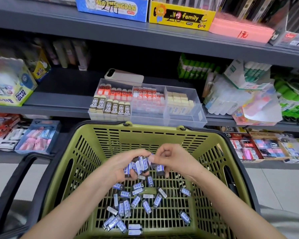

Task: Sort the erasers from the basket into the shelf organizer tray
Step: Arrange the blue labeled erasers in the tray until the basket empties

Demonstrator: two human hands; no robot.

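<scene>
Mid-sort at the stationery shelf: my left hand [126, 163], centre frame, grips a bunch of blue-sleeved erasers [138, 165], fingers [134, 175] curled under them. My right hand [169, 157] pinches a single eraser [152, 154] at the bunch's top. Many loose erasers [136, 202] lie across the green basket [110, 128] floor, lower centre. Clear organizer tray [185, 118] sits on the shelf [59, 107] just above w/ 2B erasers [110, 106] & other sorts; no blue ones seen in it. Looks like early going, most of the job left.
</scene>
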